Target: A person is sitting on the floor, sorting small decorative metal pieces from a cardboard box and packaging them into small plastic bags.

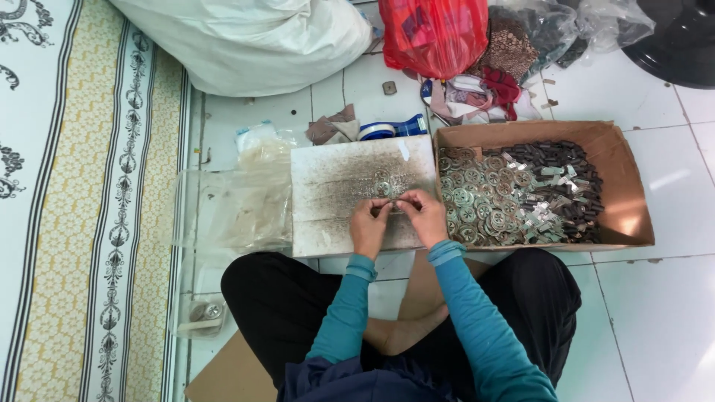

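We see the left hand (369,223) and right hand (421,216) pinching one small metal ring (393,202) together over the board (335,201). Right of the board sits a cardboard box (629,208) of rings.

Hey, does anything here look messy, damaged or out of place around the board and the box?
The white board under the left hand and right hand is heavily smudged with dark grime. Fabric scraps lie loose on the tiled floor behind the cardboard box. Nothing looks spilled from the box.
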